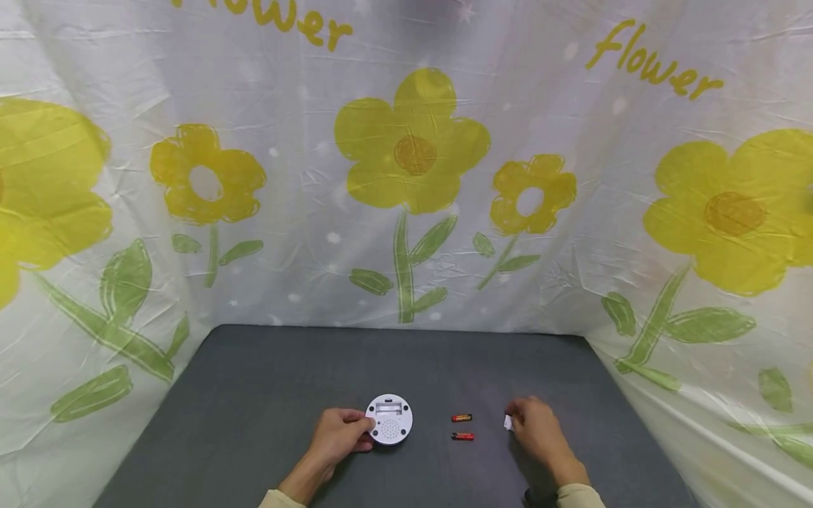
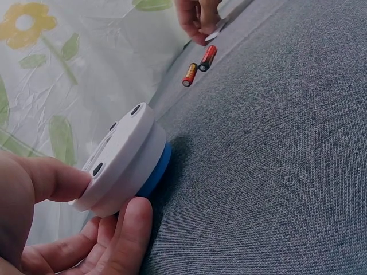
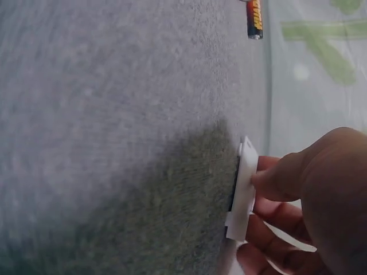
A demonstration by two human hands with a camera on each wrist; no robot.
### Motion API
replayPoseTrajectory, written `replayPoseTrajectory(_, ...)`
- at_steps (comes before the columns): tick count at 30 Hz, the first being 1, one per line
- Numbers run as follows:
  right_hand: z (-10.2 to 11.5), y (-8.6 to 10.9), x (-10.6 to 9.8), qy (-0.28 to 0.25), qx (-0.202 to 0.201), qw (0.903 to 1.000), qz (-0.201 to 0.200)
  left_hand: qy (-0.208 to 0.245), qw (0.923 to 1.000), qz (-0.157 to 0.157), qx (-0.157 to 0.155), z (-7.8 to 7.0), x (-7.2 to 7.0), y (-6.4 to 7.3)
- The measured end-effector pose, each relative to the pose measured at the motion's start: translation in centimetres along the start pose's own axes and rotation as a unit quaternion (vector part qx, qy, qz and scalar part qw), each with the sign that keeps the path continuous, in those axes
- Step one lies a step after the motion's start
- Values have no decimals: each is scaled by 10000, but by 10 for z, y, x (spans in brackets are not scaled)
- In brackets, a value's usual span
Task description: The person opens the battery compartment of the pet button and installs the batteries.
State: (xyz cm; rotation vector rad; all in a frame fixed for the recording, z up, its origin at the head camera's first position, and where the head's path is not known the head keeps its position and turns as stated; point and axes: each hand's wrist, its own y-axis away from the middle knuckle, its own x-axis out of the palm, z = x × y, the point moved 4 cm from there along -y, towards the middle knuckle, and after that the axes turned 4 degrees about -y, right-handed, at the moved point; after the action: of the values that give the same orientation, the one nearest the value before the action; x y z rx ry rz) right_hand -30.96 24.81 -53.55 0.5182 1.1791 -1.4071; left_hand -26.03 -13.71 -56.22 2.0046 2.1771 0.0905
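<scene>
A round white device (image 1: 390, 430) shows its underside, with an open battery compartment (image 1: 389, 407), small speaker holes and dark feet. Its lower part is blue in the left wrist view. My left hand (image 1: 341, 436) grips its left edge, thumb on the upper face and fingers under the side. In the right wrist view, my right hand (image 3: 292, 200) pinches a small white battery cover (image 3: 245, 189) close over the table. Between the hands lie two red-and-black batteries, a farther battery (image 1: 461, 418) and a nearer battery (image 1: 463, 437).
The dark grey cloth-covered table (image 1: 286, 374) spreads around the things. A white curtain (image 1: 286, 268) with yellow flowers hangs behind it and along both sides.
</scene>
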Motion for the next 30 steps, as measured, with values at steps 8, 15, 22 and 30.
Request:
replayPoseTrajectory(8, 21, -8, -4, 239, -87, 9996, 79, -47, 10000, 20, -4, -2, 0, 0)
replayPoseTrajectory(15, 42, -15, 7, -192, -610, 9969, 463, -22, 10000, 33, -15, -2, 0, 0)
replayPoseTrajectory(22, 58, -16, 18, -350, -1530, 9855, 642, -21, 10000, 71, -18, 1, 0, -2)
replayPoseTrajectory(30, 71, -17, 24, -521, -1611, 9813, 911, -50, 10000, 55, -16, 2, 0, -1)
